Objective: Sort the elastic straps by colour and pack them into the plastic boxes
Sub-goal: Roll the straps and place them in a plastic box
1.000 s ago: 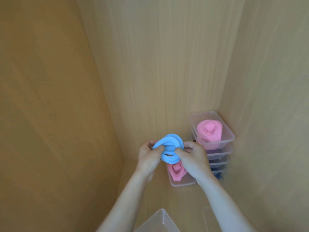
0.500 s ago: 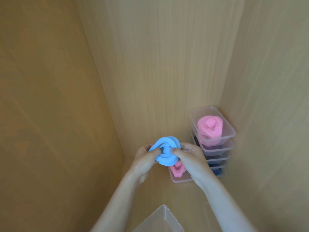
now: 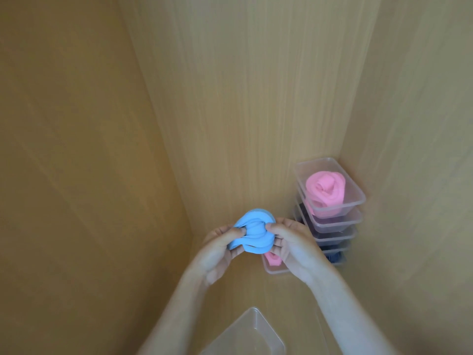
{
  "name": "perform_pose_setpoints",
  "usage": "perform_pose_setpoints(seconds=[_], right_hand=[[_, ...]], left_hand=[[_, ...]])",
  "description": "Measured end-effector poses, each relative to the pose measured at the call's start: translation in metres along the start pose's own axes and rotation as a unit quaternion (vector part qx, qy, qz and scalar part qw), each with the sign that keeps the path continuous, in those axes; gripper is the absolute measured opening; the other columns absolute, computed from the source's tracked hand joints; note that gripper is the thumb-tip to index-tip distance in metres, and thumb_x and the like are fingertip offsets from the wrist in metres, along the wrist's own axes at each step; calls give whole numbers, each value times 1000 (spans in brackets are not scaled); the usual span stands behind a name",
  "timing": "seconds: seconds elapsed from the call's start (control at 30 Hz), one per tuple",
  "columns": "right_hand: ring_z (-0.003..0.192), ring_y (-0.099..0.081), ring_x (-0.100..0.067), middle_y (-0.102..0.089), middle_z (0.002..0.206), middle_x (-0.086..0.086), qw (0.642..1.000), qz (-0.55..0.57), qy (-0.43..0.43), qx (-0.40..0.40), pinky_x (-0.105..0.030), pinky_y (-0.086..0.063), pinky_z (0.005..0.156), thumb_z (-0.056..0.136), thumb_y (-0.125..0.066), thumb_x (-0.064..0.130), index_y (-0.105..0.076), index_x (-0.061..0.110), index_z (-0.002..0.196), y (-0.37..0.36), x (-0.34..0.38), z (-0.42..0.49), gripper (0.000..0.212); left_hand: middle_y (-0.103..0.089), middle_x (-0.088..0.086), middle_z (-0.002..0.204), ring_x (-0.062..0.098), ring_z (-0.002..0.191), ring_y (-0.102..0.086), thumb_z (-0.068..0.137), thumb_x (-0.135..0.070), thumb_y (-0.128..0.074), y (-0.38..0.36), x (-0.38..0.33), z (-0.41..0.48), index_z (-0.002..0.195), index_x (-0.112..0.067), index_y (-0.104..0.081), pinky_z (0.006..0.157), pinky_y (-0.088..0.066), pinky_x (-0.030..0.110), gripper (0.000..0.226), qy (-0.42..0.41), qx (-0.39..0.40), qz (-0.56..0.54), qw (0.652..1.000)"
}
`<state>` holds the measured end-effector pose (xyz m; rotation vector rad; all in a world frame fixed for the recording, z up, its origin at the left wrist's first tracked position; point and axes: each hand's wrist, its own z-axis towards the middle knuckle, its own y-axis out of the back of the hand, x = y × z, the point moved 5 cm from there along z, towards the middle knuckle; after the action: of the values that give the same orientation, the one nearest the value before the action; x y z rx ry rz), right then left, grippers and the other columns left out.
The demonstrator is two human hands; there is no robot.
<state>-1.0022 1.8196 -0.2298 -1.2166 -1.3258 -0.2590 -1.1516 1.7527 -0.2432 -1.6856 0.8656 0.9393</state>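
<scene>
We held the coiled light-blue elastic strap [image 3: 75, 233] between both hands, above the wooden floor and just left of the stack of clear plastic boxes [image 3: 332, 221] in the corner. Our left hand [image 3: 220, 248] closed its thumb and fingers on the coil's left side; our right hand [image 3: 291, 243] pinched its right side. The stack's top box held a rolled pink strap [image 3: 325, 192]. Another clear box [image 3: 275, 267] with a pink strap [image 3: 272, 258] lay left of the stack's base, under our right hand. An empty clear box [image 3: 252, 331] sat nearer us than the stack.
</scene>
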Motion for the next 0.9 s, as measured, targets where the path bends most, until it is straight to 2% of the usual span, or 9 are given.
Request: perform_pose_setpoints(seconds=[0.1,0.27,0.37,0.5,0.63,0.7,0.77,0.83,0.9], right_hand=[[96,-74,-28,-73,107,-21,999,24,-19,26,-34,-60,77,94,-61,0,-67,0,107,-1,-4,1,15],[100,-73,-30,-73,110,-21,999,4,-24,36,-35,-59,78,95,-60,2,-70,0,112,-4,-9,3,20],[100,-73,-31,-72,113,-22,998,5,-60,17,-41,-59,82,92,-66,7,-76,3,103,-1,-15,3,16],[97,-70,-26,-71,117,-17,992,16,-122,7,-34,-55,79,82,-74,17,-66,-1,126,1,-26,-2,48],[104,-68,-32,-68,125,-24,992,-2,-127,3,-45,-51,99,85,-73,11,-61,-7,130,2,-29,-5,50],[101,-68,-33,-70,115,-24,993,-19,-113,-22,-50,-48,104,88,-70,5,-59,-6,125,7,-31,-3,40],[94,-66,-33,-68,104,-21,994,-36,-91,-54,-51,-51,100,90,-66,-2,-57,7,115,12,-34,-2,27],[80,-61,-29,-63,92,-18,988,-97,-56,-105,-44,-54,78,91,-60,-5,-55,11,100,11,-35,-1,20],[74,-54,-24,-60,85,-18,966,-214,21,-143,-39,-46,66,90,-61,-4,-54,11,87,5,-32,-3,18]], left_hand=[[-73,14,108,21,100,-69,78,-16,-73,0,3,-1,92,-7,-78,91,-54,33,16,-7,9,-20,1000],[-66,21,117,26,104,-65,88,-16,-65,-4,7,-4,124,8,-64,92,-54,35,43,-4,73,-54,996],[-67,21,114,25,98,-67,90,-16,-66,-4,7,-7,127,8,-61,91,-54,34,44,-8,107,-50,993],[-71,14,106,22,91,-69,82,-24,-81,-3,9,-11,121,1,-68,83,-55,30,48,-6,133,-49,990],[-71,13,109,24,98,-67,83,-23,-80,-3,12,-13,121,-1,-68,87,-53,32,46,-9,153,-48,987],[-68,15,113,27,104,-65,84,-19,-77,-2,11,-13,125,2,-64,90,-52,34,48,-17,158,-5,987],[-65,18,115,31,106,-62,85,-12,-70,-3,10,-13,129,6,-57,91,-51,36,49,-24,160,31,986],[-65,18,112,32,103,-62,82,-9,-73,-12,7,-14,131,5,-54,87,-53,36,54,-24,170,9,985],[-69,13,105,27,96,-67,76,-9,-80,-23,5,-17,129,-1,-55,79,-55,33,59,-14,184,-45,982]])
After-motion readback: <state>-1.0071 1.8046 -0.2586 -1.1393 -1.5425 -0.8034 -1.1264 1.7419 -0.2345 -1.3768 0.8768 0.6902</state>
